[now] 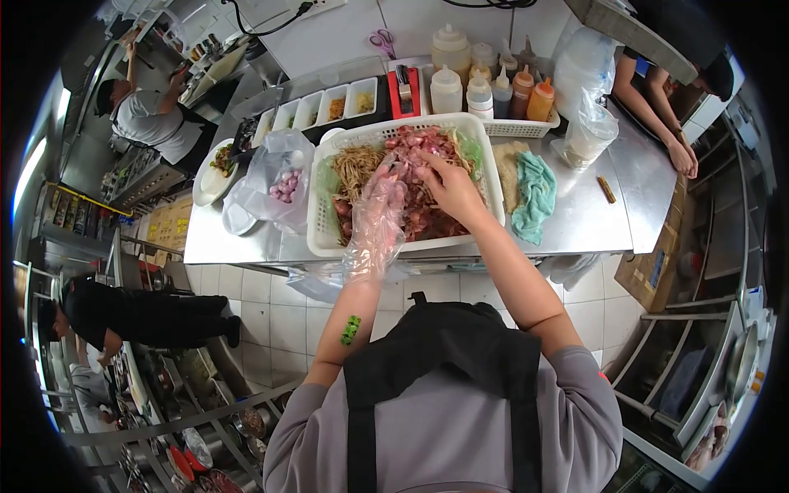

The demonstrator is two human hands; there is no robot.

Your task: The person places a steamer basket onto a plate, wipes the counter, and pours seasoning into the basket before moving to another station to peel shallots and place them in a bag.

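A white plastic basket (pixel 493 182) stands before me on a metal table. Red shallots and loose skins (pixel 423 220) fill its middle and right, and dry brown stalks or roots (pixel 358 167) lie at its left. My left hand (pixel 381 209), in a loose clear plastic glove, is over the basket with its fingers closed. Close beside it, my bare right hand (pixel 454 189) has thumb and fingers pinched together. Whatever lies between the fingertips is too small to make out. Left of the basket, an open plastic bag (pixel 267 160) contains peeled shallots (pixel 284 186).
Sauce bottles (pixel 446 89) crowd a tray behind the basket, beside a row of ingredient containers (pixel 335 107). A green cloth (pixel 534 195) lies at the right, a plate of food (pixel 215 172) at the left. Other people (pixel 148 123) work left, behind and right.
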